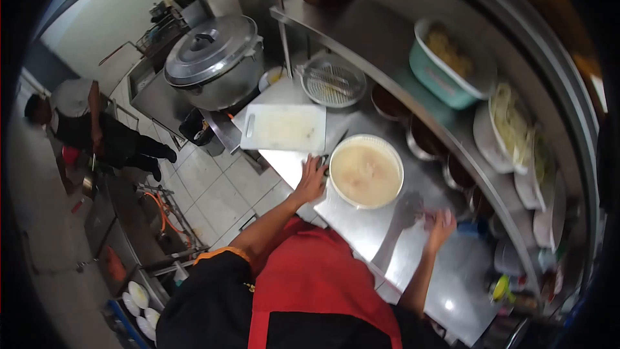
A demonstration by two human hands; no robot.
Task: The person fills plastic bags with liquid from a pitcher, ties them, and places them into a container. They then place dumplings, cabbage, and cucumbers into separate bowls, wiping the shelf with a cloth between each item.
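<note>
A round white tub [401, 184] of pale, creamy liquid stands on the steel counter, with several pinkish lumps showing near its middle. My left hand [311, 179] is at the tub's left side, fingers stretched out toward the counter. Just by its fingertips lies a dark, narrow object [325, 159], perhaps a knife handle. To the tub's right, my right hand [442, 225] is raised over the counter, its fingers closed around a small pinkish thing [429, 216] too blurred to name. A white cutting board [284, 126] with wet-looking residue lies beyond my left hand.
A metal strainer [333, 81] sits behind the board. Bowls of dark contents line the counter's back under a steel shelf [387, 71], which carries a green tub [439, 84] and white containers. A large lidded pot [216, 64] stands beyond. Another person [97, 119] stands at far left.
</note>
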